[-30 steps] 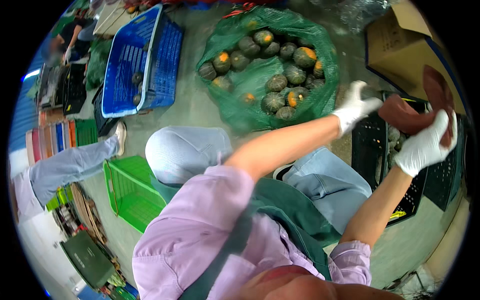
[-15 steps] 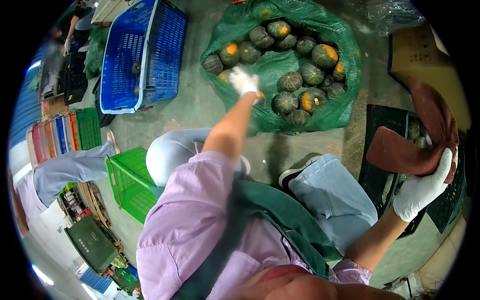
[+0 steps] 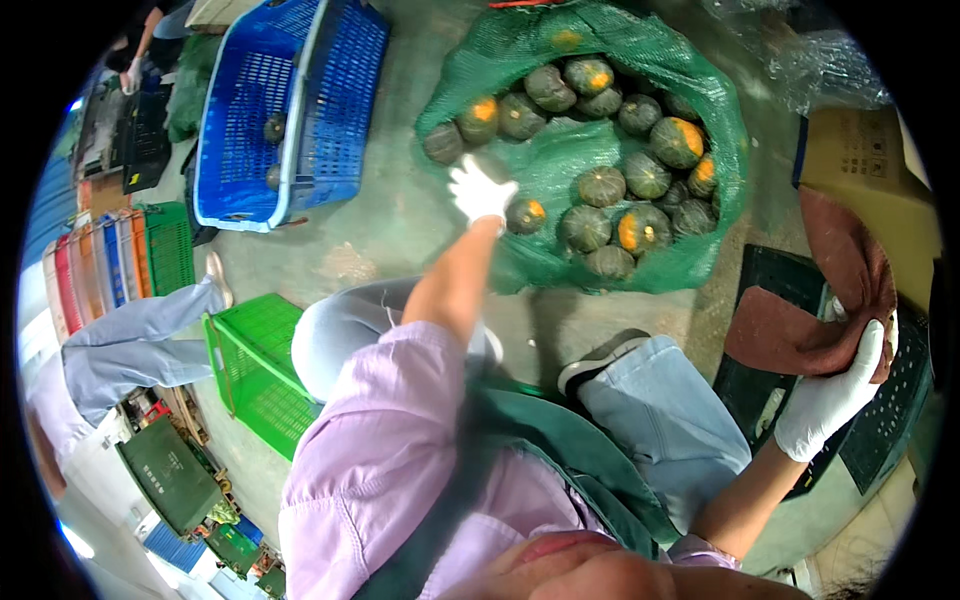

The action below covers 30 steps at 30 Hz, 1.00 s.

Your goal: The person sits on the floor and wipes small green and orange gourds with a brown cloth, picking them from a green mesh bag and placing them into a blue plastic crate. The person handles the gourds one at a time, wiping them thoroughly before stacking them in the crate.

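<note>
A green mesh bag (image 3: 570, 150) lies opened out on the floor, with several small dark green pumpkins (image 3: 585, 228) in it, some patched with orange. My left hand (image 3: 481, 190), in a white glove, is over the bag's left side with its fingers spread and nothing visible in them. One orange-spotted pumpkin (image 3: 525, 215) sits just right of that wrist. At the right, my gloved right hand (image 3: 828, 408) grips a folded brown cloth (image 3: 858, 265) above black crates. Part of its fingers is hidden behind the cloth.
A tall blue crate (image 3: 335, 120) with a few pumpkins stands left of the bag. A bright green crate (image 3: 262, 375) is beside my left knee. Black crates (image 3: 765, 275) and a cardboard box (image 3: 865, 160) stand at the right. Another person's legs (image 3: 140, 340) show at far left.
My left hand has spread its fingers and the pumpkin by its wrist shows more fully. The right hand keeps hold of the cloth. The whole view has shifted slightly.
</note>
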{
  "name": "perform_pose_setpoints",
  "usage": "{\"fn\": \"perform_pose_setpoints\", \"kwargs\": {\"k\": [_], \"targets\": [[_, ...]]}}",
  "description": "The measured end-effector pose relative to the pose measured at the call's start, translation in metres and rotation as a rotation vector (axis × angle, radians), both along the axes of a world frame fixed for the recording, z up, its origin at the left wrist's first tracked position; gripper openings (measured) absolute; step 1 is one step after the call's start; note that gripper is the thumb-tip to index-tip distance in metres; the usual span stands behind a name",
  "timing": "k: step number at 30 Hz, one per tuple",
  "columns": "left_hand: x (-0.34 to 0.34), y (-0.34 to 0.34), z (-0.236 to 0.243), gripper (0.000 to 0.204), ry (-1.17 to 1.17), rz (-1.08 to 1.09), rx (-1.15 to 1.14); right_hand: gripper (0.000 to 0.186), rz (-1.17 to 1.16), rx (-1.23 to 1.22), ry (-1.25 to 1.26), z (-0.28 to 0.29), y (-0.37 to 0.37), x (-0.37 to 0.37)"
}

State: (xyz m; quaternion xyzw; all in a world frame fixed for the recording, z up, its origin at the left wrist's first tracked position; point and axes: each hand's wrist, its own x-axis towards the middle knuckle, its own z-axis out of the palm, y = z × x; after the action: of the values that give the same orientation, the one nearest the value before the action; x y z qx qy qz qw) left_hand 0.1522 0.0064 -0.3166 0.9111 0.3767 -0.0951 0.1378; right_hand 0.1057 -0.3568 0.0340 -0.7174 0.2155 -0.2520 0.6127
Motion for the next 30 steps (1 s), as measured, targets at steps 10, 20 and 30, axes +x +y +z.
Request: {"fn": "perform_pose_setpoints", "kwargs": {"k": [10, 20, 30], "targets": [[0.000, -0.039, 0.008, 0.088, -0.262, 0.287, -0.735, 0.046, 0.000, -0.032, 0.005, 0.014, 0.008, -0.027], [-0.032, -0.005, -0.010, 0.091, -0.438, 0.534, -0.837, 0.044, 0.300, -0.055, -0.059, 0.009, 0.024, -0.022], [-0.037, -0.077, 0.204, 0.059, -0.380, 0.118, -2.088, 0.035, 0.328, -0.043, -0.149, -0.025, 0.030, -0.005]]}}
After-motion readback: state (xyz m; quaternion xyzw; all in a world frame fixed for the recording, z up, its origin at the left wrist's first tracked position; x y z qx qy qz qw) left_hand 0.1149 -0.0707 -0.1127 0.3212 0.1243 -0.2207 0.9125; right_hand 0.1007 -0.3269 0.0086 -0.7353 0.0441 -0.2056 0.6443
